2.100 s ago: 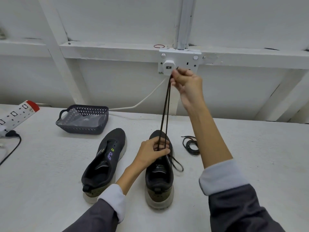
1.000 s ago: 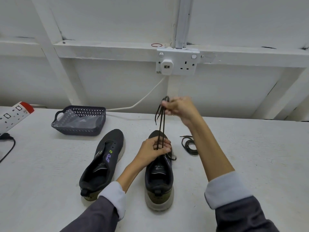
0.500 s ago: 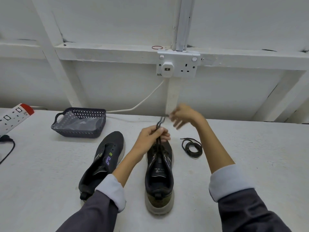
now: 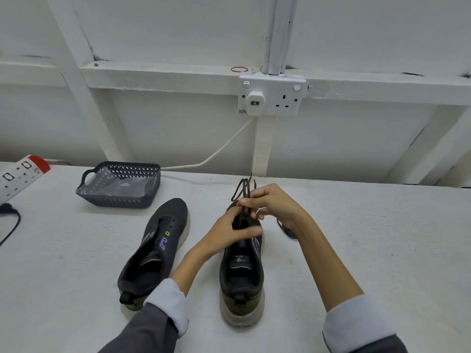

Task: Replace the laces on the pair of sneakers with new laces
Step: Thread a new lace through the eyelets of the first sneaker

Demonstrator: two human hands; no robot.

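Note:
Two dark sneakers stand on the white table, toes away from me. The left sneaker (image 4: 155,250) has no lace and leans slightly left. Over the toe end of the right sneaker (image 4: 242,271) both hands meet. My left hand (image 4: 229,235) pinches the dark lace (image 4: 243,189) low, right at the shoe's front eyelets. My right hand (image 4: 270,205) grips the same lace just above, and its loose ends stick up behind my fingers. A second dark lace (image 4: 288,231) lies coiled on the table, partly hidden behind my right wrist.
A dark plastic basket (image 4: 119,184) with a clear plastic bag in it stands at the back left. A white power strip (image 4: 20,174) and a black cable (image 4: 10,222) lie at the far left. A wall socket (image 4: 271,96) sits above the table's back edge.
My right hand came down from high near the wall socket to the shoe's toe, bunching the lace. My left hand stayed at the front eyelets.

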